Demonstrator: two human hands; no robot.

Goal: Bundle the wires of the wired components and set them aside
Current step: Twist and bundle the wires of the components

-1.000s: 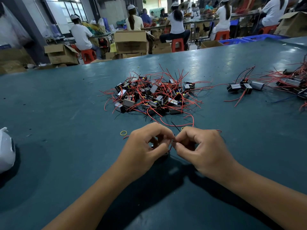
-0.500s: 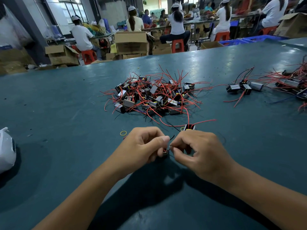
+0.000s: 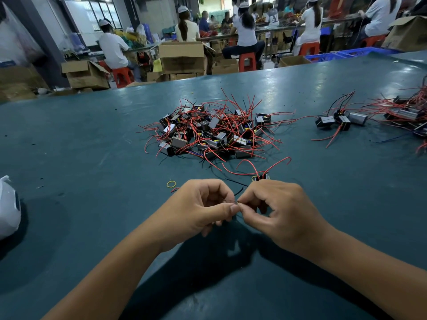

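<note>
My left hand (image 3: 198,204) and my right hand (image 3: 279,209) meet thumb to thumb low over the teal table (image 3: 92,139), both pinching thin wire ends (image 3: 236,202) between fingertips. A small black component (image 3: 262,177) peeks out just beyond my right knuckles, with red wires (image 3: 275,165) curling up and back from it. Behind it lies a pile of several black and silver components (image 3: 212,132) tangled in red wires. A yellow rubber band (image 3: 171,184) lies on the table left of my left hand.
A small group of components (image 3: 339,121) sits at the right, and a larger red-wired heap (image 3: 409,114) lies at the far right edge. A white plastic bag (image 3: 8,209) rests at the left edge. People sit at benches among cardboard boxes (image 3: 182,57) beyond the table.
The black component has risen into view behind my right knuckles, its red wires now arching upward. My hands stayed together, fingertips working the wire ends.
</note>
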